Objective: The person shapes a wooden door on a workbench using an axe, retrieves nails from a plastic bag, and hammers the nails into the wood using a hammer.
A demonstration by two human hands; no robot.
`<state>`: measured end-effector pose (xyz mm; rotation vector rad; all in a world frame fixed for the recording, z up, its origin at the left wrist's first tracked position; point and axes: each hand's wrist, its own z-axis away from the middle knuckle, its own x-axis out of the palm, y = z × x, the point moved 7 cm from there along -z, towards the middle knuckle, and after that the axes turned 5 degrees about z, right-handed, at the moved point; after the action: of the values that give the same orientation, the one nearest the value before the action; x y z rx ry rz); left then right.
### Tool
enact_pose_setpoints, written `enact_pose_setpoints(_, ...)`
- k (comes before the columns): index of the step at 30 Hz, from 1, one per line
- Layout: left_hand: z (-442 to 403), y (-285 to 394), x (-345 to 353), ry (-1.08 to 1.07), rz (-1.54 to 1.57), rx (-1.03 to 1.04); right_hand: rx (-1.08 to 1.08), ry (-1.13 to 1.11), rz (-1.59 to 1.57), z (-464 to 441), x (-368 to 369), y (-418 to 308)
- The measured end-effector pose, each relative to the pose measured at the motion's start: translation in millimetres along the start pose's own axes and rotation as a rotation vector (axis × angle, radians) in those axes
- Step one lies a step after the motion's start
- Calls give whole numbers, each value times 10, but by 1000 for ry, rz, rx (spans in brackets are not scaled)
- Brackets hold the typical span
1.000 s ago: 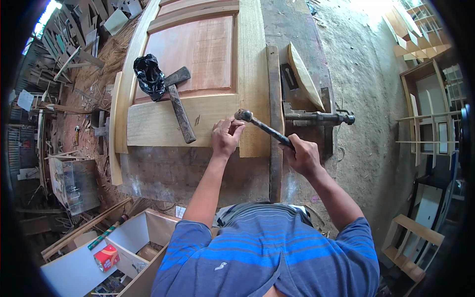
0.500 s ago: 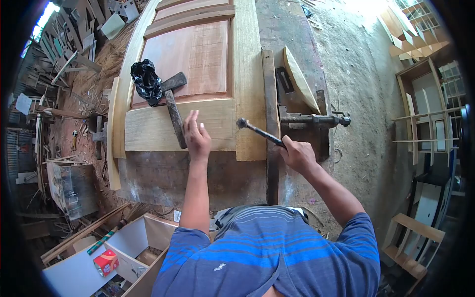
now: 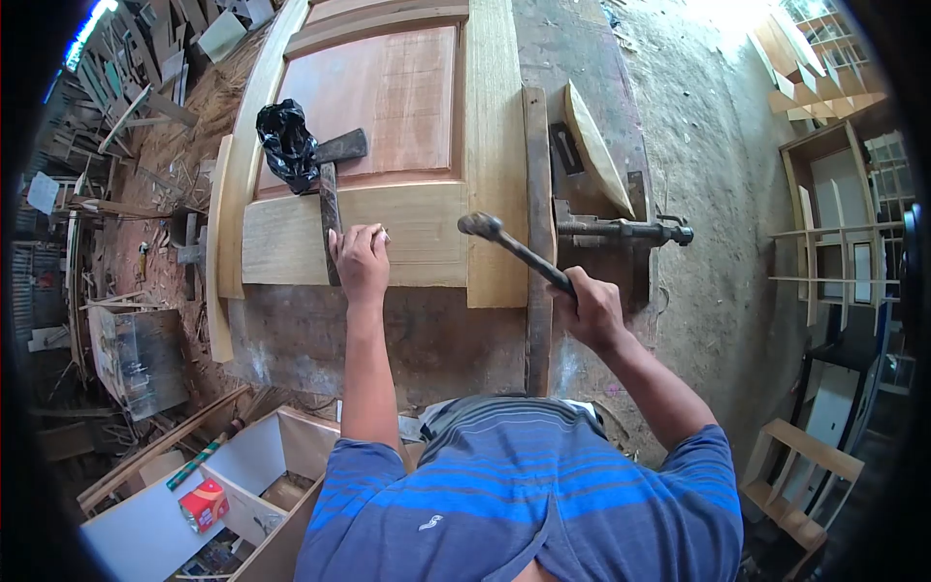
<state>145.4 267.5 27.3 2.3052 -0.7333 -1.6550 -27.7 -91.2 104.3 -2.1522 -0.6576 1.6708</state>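
Observation:
My right hand (image 3: 593, 308) is closed round the dark handle of a hammer (image 3: 529, 256), whose head hangs over the lower right of a panelled wooden door (image 3: 417, 209). My left hand (image 3: 361, 260) is low over the door's bottom rail, fingers drawn together; whatever is between them is too small to name. It is beside the handle of a second hammer (image 3: 331, 209), which lies on the door with its head next to a crumpled black plastic bag (image 3: 287, 145).
The door lies on a workbench (image 3: 388, 339). A dark bar (image 3: 536, 194), a metal clamp (image 3: 621, 230) and a curved wood piece (image 3: 596, 145) are along its right side. An open box (image 3: 310, 441) stands lower left; wooden frames (image 3: 805, 475) are at the right.
My left hand has moved left from beside the held hammer's head, opened on the way, and its fingers have since come together. The lying hammer's handle has swung left.

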Motion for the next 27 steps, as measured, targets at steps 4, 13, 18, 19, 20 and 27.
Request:
enact_pose_setpoints(4, -41, 68, -46, 27, 4, -5, 126, -307, 246, 86, 367, 304)
enact_pose_setpoints(13, -76, 67, 60, -47, 27, -144, 88, -308, 344, 107, 355, 268)
enact_pose_setpoints(18, -48, 78, 37, -71, 45, -164, 23, -134, 173, 62, 176, 149)
enact_pose_setpoints(19, -79, 91, 33, -73, 52, -168, 16, -73, 111, 77, 160, 145)
enact_pose_setpoints(20, -78, 119, 24, -76, 60, -174, 67, -166, 163, 106, 234, 186)
enact_pose_setpoints(27, -96, 67, -13, -81, 160, -180, 122, -242, 249, 96, 274, 227)
